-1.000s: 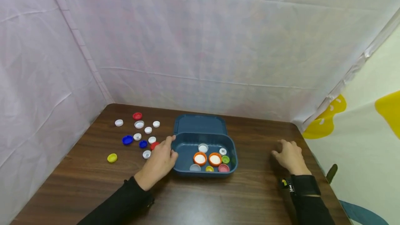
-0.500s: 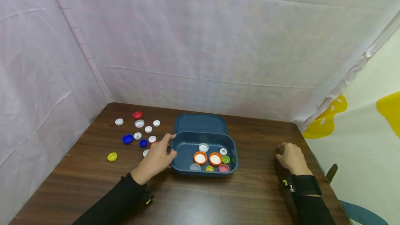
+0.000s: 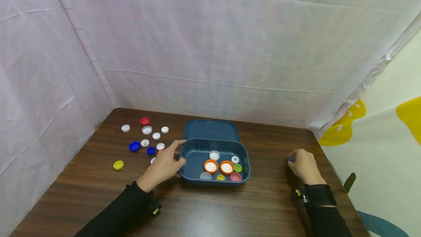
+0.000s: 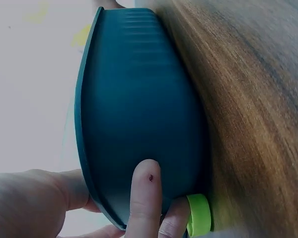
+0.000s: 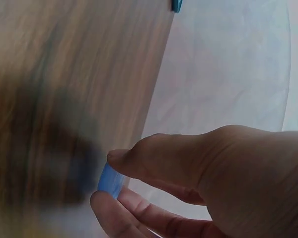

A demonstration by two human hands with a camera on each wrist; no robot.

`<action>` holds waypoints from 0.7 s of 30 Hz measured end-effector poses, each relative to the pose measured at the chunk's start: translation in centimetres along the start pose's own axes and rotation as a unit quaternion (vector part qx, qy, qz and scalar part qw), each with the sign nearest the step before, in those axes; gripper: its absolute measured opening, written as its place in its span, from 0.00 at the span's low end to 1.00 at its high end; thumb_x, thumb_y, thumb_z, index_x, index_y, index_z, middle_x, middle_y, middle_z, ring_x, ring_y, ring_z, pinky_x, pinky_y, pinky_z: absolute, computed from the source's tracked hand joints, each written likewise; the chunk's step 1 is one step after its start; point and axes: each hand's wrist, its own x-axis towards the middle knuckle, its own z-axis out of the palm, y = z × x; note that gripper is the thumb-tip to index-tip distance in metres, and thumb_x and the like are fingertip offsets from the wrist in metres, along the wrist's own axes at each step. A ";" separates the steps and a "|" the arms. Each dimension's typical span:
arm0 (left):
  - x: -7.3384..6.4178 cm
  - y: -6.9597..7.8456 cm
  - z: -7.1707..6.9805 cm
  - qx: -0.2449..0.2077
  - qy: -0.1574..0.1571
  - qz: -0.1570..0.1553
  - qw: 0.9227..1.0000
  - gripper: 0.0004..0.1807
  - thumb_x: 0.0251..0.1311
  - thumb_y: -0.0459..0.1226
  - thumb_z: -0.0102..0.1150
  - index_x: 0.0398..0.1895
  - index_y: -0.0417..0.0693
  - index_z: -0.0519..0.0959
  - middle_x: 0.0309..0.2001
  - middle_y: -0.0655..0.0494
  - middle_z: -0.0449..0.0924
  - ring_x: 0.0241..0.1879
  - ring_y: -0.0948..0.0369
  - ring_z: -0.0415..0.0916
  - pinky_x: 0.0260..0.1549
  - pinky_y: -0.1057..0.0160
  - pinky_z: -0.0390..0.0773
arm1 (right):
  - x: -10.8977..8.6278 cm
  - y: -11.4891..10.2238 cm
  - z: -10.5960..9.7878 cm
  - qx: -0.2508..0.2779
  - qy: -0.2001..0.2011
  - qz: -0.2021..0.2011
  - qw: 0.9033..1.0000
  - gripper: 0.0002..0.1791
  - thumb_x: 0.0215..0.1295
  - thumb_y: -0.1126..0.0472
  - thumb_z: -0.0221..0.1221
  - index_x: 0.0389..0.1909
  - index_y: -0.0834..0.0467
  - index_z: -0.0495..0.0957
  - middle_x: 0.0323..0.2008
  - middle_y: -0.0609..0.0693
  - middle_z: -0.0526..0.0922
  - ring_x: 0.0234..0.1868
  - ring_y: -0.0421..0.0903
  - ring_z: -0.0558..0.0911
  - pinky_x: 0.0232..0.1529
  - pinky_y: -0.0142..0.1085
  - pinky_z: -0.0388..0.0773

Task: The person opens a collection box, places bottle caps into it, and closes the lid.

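Note:
At the left end of the dark blue plastic box (image 3: 215, 145), my left hand (image 3: 164, 164) grips the wall, with fingers over the rim and against the outside. The left wrist view shows a fingertip (image 4: 146, 183) on the box's outer wall (image 4: 134, 99). A bright green bottle cap (image 4: 199, 215) is beside those fingers, low by the table; whether they hold it I cannot tell. Well to the right, my right hand (image 3: 304, 165) pinches a blue bottle cap (image 5: 110, 181) between thumb and fingers, just over the table. Inside the box lie several caps, including two orange ones (image 3: 211, 166).
Several white, red and blue caps lie loose left of the box, among them a large blue cap (image 3: 134, 146) and a red cap (image 3: 144, 121). A yellow cap (image 3: 118, 165) sits apart, nearer the front. Behind the box lies its lid (image 3: 211, 130). White cloth (image 3: 210, 46) hangs behind the table.
My left hand has shifted slightly leftward and down along the box's left end, its fingers going over the outside wall. My right fingers have drawn together, and a blue cap now shows in them.

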 end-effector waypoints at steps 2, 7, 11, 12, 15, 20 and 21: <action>0.1 0.0 0.0 -0.001 -0.001 -0.003 1.000 0.41 0.76 0.32 0.66 0.90 0.51 0.69 0.66 0.30 0.86 0.22 0.59 0.87 0.26 0.56 0.92 | 0.0 -0.4 0.0 0.002 0.007 -0.008 1.000 0.08 0.69 0.71 0.71 0.46 0.71 0.90 0.44 0.70 0.94 0.41 0.64 0.91 0.46 0.63 0.88; 0.1 0.0 -0.1 -0.005 -0.006 -0.008 1.000 0.41 0.76 0.32 0.66 0.91 0.51 0.68 0.67 0.29 0.85 0.23 0.58 0.88 0.28 0.55 0.93 | -0.2 -1.8 0.1 0.010 0.015 -0.036 0.999 0.09 0.68 0.71 0.73 0.46 0.70 0.90 0.45 0.70 0.94 0.46 0.68 0.93 0.51 0.66 0.89; 0.1 -0.1 -0.2 -0.007 -0.010 -0.005 1.000 0.41 0.76 0.32 0.66 0.91 0.51 0.68 0.67 0.29 0.86 0.23 0.59 0.88 0.28 0.55 0.93 | -0.5 -3.0 0.2 0.018 0.020 -0.059 0.998 0.09 0.68 0.71 0.74 0.46 0.69 0.91 0.45 0.70 0.94 0.48 0.69 0.93 0.52 0.66 0.89; 0.1 -0.1 -0.2 -0.007 -0.011 -0.004 1.000 0.41 0.76 0.32 0.66 0.91 0.51 0.68 0.67 0.29 0.86 0.23 0.59 0.88 0.28 0.54 0.93 | -0.5 -3.4 0.3 0.020 0.021 -0.066 0.997 0.09 0.68 0.70 0.74 0.46 0.69 0.91 0.45 0.70 0.94 0.48 0.69 0.93 0.53 0.66 0.90; 0.0 -0.1 -0.2 -0.007 -0.012 -0.003 1.000 0.41 0.77 0.32 0.66 0.91 0.50 0.68 0.66 0.30 0.86 0.23 0.59 0.88 0.29 0.54 0.93 | -0.7 -4.7 0.3 0.026 0.024 -0.085 0.996 0.10 0.68 0.71 0.74 0.47 0.69 0.91 0.45 0.69 0.94 0.47 0.67 0.93 0.52 0.64 0.90; 0.0 -0.1 -0.3 -0.009 -0.016 0.000 1.000 0.41 0.76 0.32 0.66 0.91 0.50 0.68 0.65 0.31 0.87 0.24 0.59 0.88 0.29 0.54 0.93 | -1.3 -7.7 0.1 0.038 0.027 -0.116 0.992 0.11 0.69 0.72 0.75 0.50 0.69 0.91 0.44 0.66 0.93 0.44 0.61 0.92 0.47 0.58 0.91; 0.0 -0.1 -0.3 -0.009 -0.017 0.000 1.000 0.41 0.76 0.32 0.66 0.91 0.50 0.68 0.65 0.31 0.87 0.24 0.59 0.88 0.29 0.54 0.93 | -1.4 -8.4 0.0 0.039 0.029 -0.121 0.992 0.11 0.69 0.72 0.75 0.50 0.68 0.91 0.44 0.65 0.92 0.43 0.59 0.91 0.47 0.57 0.91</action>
